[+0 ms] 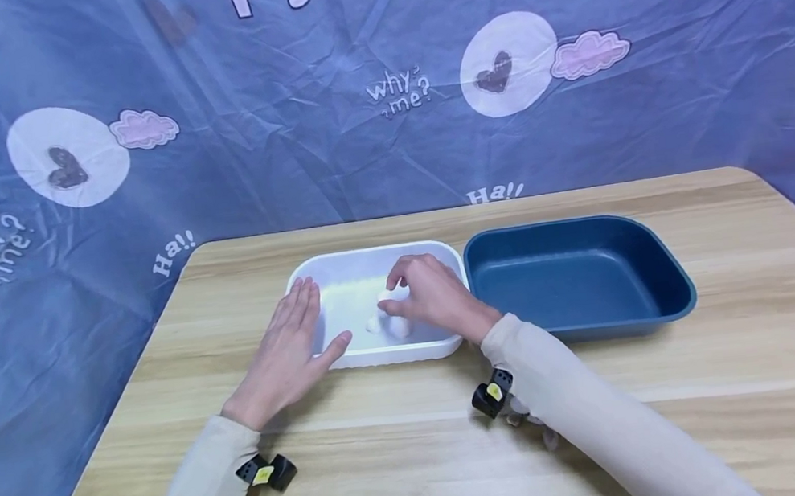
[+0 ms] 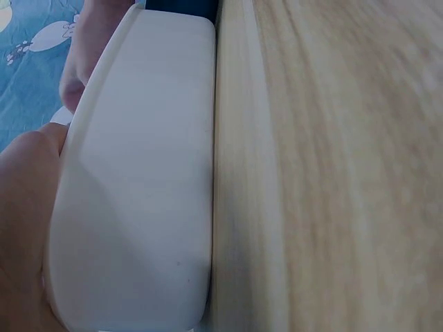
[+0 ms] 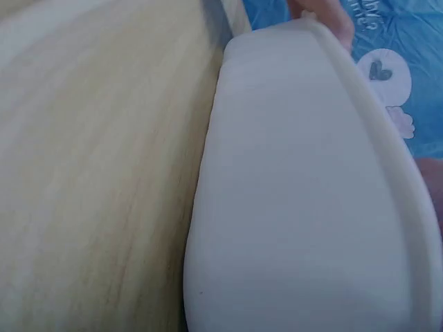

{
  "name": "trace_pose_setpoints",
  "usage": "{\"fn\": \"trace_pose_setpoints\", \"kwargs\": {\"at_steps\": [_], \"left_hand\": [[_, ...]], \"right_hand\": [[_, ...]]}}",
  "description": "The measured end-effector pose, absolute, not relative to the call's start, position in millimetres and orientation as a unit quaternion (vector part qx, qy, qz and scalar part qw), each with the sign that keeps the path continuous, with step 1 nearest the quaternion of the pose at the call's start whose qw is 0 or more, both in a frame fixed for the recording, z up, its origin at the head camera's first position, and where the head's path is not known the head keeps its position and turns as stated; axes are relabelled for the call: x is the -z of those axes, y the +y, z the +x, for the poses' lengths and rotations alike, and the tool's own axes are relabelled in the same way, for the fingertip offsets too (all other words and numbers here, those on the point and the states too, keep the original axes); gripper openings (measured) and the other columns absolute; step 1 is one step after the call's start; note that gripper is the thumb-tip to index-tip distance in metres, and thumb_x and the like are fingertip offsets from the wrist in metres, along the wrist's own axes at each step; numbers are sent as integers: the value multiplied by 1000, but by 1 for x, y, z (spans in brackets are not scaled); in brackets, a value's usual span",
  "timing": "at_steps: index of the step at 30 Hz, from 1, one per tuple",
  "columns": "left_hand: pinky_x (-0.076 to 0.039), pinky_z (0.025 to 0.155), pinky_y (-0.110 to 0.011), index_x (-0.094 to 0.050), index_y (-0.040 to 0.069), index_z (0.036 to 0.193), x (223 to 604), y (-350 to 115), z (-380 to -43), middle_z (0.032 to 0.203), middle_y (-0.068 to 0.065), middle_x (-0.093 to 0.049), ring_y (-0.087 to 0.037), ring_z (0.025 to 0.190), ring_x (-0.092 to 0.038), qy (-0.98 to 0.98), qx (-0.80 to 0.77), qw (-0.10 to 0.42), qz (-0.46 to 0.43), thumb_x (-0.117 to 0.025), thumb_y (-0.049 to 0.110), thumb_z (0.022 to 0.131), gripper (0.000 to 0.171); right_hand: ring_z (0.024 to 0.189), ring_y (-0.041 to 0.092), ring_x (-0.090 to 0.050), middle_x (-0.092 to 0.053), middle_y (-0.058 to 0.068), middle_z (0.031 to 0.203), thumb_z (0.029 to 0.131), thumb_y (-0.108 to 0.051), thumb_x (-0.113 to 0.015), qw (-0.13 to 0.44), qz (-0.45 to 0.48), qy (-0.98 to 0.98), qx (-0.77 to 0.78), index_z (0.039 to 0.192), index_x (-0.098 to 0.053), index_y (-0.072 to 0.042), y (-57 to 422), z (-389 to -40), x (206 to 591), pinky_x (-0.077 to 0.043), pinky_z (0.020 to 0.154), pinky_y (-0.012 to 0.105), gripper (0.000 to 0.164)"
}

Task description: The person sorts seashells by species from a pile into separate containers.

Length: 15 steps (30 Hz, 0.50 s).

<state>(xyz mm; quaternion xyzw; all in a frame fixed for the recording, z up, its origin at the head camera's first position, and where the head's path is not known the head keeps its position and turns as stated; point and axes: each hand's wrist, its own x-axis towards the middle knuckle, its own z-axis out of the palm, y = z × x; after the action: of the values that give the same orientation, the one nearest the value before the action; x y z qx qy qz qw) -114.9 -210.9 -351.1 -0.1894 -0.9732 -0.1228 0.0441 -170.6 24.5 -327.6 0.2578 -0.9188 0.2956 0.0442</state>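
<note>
Pinched, it appears, between the curled thumb and fingers of the right hand (image 1: 434, 292) is a small white piece (image 1: 393, 295), inside the white tray. On the wooden table (image 1: 391, 459), the blue tray (image 1: 554, 280) is set beside the white tray (image 1: 394, 355), whose left rim is overlaid by the left hand (image 1: 288, 350), fingers straight. Below the pinch, other white lumps (image 1: 398, 327) are seen. Picking up is judged in hand; next, a secure hold seems called for.
</note>
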Motion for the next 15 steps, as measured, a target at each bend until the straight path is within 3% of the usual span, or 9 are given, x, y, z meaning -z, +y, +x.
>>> {"fn": "trace_pose_setpoints", "kwargs": {"at_steps": [7,15], "left_hand": [[-5,120,-43,-13,-10,149,350,-208,-118,159,-21,-7,-30,147,-2,-972,121,45,-195,-39,56,98,86],[-5,120,-43,-14,-10,149,351,-211,-117,158,-22,-8,-31,147,-3,-972,123,46,-193,-39,55,98,86]], "right_hand": [[78,18,-60,-68,5,90,78,-27,-80,25,240,-949,-203,88,-73,-5,25,-181,332,-54,66,34,25],[66,16,-54,-58,1,71,79,-20,-78,-6,268,-953,-143,68,-67,-9,20,-186,341,-49,56,32,19]]}}
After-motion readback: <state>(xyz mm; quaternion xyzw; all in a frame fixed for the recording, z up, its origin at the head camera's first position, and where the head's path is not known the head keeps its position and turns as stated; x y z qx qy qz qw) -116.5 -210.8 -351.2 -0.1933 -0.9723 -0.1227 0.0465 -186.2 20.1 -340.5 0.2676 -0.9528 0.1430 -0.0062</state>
